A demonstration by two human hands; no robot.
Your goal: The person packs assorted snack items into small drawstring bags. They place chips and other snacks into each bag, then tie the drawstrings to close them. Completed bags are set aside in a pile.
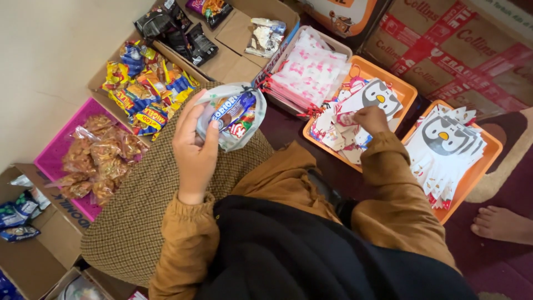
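Note:
My left hand point(194, 147) is raised over my lap and grips a small clear plastic bag point(233, 114) stuffed with wrapped snacks, one of them blue. My right hand point(371, 119) reaches into an orange tray point(408, 91) and its closed fingers pinch a white paper tag with red print from a loose pile topped by a penguin-face card point(375, 94). Both sleeves are mustard brown. A brown checked cloth point(139, 211) covers my left knee.
A second orange tray point(472, 175) at the right holds a stack of penguin cards. A pink tray point(53, 155) holds bagged fried snacks. Cardboard boxes point(233, 53) hold colourful and dark snack packets. A white tray point(311, 69) holds pink-printed bags. Another person's bare foot point(502, 224) rests at far right.

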